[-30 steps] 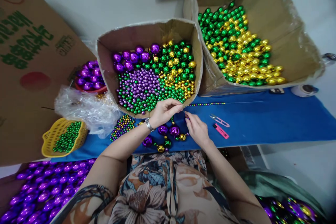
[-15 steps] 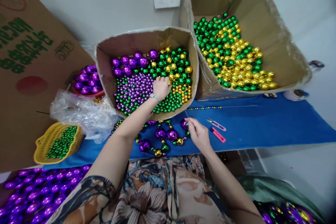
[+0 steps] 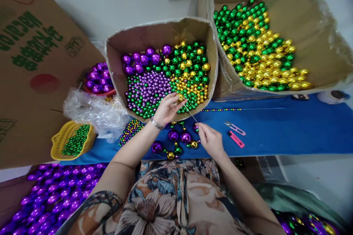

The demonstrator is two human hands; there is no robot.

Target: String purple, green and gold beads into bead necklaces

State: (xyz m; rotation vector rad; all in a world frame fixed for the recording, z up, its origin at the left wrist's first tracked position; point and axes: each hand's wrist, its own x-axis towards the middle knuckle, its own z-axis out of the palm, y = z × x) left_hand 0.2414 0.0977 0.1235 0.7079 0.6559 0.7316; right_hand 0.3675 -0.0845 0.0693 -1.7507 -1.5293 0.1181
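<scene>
Between the fingertips of my left hand (image 3: pixel 168 109) is a shiny gold bead (image 3: pixel 180 98), held over the front rim of the middle cardboard box (image 3: pixel 110 49). My right hand (image 3: pixel 211 137) pinches a thin needle (image 3: pixel 191 113), whose far tip reaches the gold bead. Whether the tip is inside the bead's hole I cannot tell. Below both hands, a strand of large purple, gold and green beads (image 3: pixel 185 137) lies on the blue cloth (image 3: pixel 264 132). Loose purple, green and gold beads (image 3: pixel 151 86) fill the middle box.
A larger box (image 3: pixel 317 44) of green and gold beads stands at right. Pink-handled snips (image 3: pixel 235 128) and a pink marker-like stick (image 3: pixel 236 139) lie right of my right hand. At left are a yellow basket (image 3: pixel 56 147), crumpled clear plastic (image 3: pixel 95 112) and a bowl of purple beads (image 3: pixel 99 79).
My left hand has come out of the middle box toward my right hand, now with a gold bead. The needle has tilted left to meet it. The view has shifted slightly.
</scene>
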